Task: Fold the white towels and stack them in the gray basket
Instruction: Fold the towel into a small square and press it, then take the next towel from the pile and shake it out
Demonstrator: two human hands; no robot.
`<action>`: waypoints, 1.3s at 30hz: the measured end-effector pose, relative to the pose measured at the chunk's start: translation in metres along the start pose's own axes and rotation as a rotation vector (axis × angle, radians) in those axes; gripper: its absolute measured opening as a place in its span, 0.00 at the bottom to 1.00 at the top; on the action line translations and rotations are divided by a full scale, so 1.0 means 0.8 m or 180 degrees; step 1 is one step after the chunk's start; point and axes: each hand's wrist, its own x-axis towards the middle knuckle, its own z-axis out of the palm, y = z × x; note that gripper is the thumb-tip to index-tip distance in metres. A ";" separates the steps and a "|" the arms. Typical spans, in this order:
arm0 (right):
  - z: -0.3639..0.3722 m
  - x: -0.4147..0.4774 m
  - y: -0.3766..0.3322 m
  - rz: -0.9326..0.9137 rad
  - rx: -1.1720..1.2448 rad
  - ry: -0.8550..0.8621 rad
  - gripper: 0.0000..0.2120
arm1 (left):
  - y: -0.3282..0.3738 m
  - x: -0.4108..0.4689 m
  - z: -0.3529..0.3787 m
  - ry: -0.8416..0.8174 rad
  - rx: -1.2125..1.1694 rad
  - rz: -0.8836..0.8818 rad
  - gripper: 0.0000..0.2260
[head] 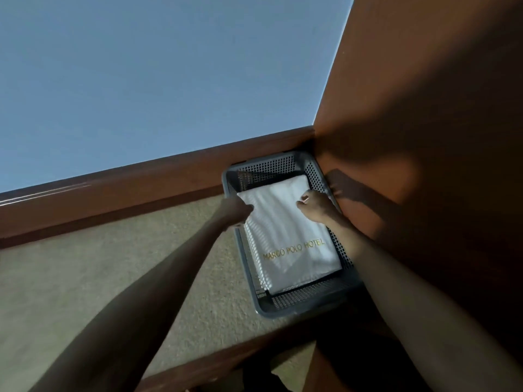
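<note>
A gray perforated basket (300,305) stands on the carpet in the corner. Inside it lies a folded white towel (288,239) with gold "MARCO POLO HOTEL" lettering facing up. My left hand (236,209) reaches over the basket's left rim and grips the towel's far left corner. My right hand (314,205) has curled fingers on the towel's far right part, near the right wall of the basket; whether they pinch the cloth is unclear. More white layers show under the top towel along its left edge.
The basket sits against a brown baseboard (141,188) below a blue wall (155,75), with a brown wooden panel (424,123) tight on its right. Beige carpet (99,278) spreads to the left. A wooden edge (226,360) crosses the bottom.
</note>
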 end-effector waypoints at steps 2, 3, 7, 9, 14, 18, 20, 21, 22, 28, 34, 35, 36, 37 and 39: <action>0.002 -0.009 -0.039 -0.0176 -0.0033 -0.0050 0.14 | -0.007 -0.027 -0.034 -0.0010 0.0179 0.0456 0.11; 0.006 -0.014 -0.061 -0.0276 -0.0026 -0.0086 0.11 | -0.014 -0.042 -0.051 -0.0002 0.0310 0.0658 0.11; 0.033 -0.039 -0.161 -0.0725 -0.0196 -0.0239 0.10 | -0.068 -0.106 -0.119 0.0351 0.0514 0.1064 0.11; 0.052 -0.057 -0.220 -0.1020 -0.0288 -0.0294 0.13 | -0.106 -0.139 -0.153 0.0575 0.0474 0.1040 0.10; 0.115 -0.130 -0.376 -0.1649 -0.0520 -0.0433 0.11 | -0.218 -0.232 -0.237 0.0943 0.0513 0.0877 0.09; 0.185 -0.194 -0.492 -0.2059 -0.0669 -0.0625 0.11 | -0.321 -0.313 -0.309 0.1269 0.0489 0.0646 0.10; 0.223 -0.229 -0.546 -0.2255 -0.0717 -0.0706 0.12 | -0.372 -0.356 -0.342 0.1465 0.0511 0.0525 0.10; 0.241 -0.249 -0.572 -0.2345 -0.0727 -0.0755 0.12 | -0.397 -0.378 -0.358 0.1560 0.0516 0.0453 0.10; 0.261 -0.269 -0.598 -0.2448 -0.0730 -0.0794 0.11 | -0.422 -0.401 -0.373 0.1657 0.0516 0.0379 0.09; 0.377 -0.370 -0.734 -0.2951 -0.0736 -0.1063 0.06 | -0.549 -0.528 -0.446 0.2245 0.0529 -0.0027 0.09; 0.476 -0.444 -0.830 -0.3204 -0.1035 -0.1396 0.09 | -0.660 -0.617 -0.485 0.2507 0.0302 -0.0482 0.10; 0.491 -0.452 -0.844 -0.3318 -0.1083 -0.1432 0.08 | -0.676 -0.628 -0.488 0.2548 0.0278 -0.0550 0.10; 0.506 -0.460 -0.857 -0.3409 -0.1139 -0.1457 0.08 | -0.691 -0.638 -0.491 0.2580 0.0248 -0.0623 0.10; 0.520 -0.467 -0.871 -0.3483 -0.1214 -0.1479 0.08 | -0.708 -0.648 -0.494 0.2606 0.0219 -0.0698 0.10; 0.543 -0.476 -0.893 -0.3553 -0.1304 -0.1557 0.09 | -0.735 -0.658 -0.498 0.2620 0.0161 -0.0841 0.09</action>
